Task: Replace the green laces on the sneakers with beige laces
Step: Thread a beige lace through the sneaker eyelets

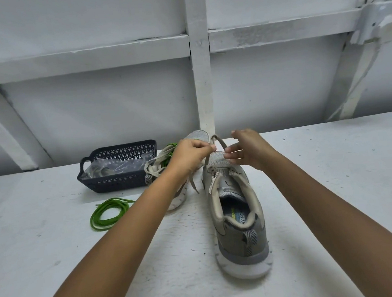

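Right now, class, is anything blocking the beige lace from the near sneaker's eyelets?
Nothing visible. The left hand and right hand pinch the beige lace right over the near sneaker; the green lace lies apart to its left.

Basket (pixel 112 180), green lace (pixel 93 223) crowd left; table (pixel 324 172) open at right

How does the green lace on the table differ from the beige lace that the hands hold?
The green lace lies coiled on the table; the beige lace is raised over the toe of the near sneaker. No hand touches the green lace; the left hand and the right hand both pinch the beige lace. Shared: neither is fully laced up.
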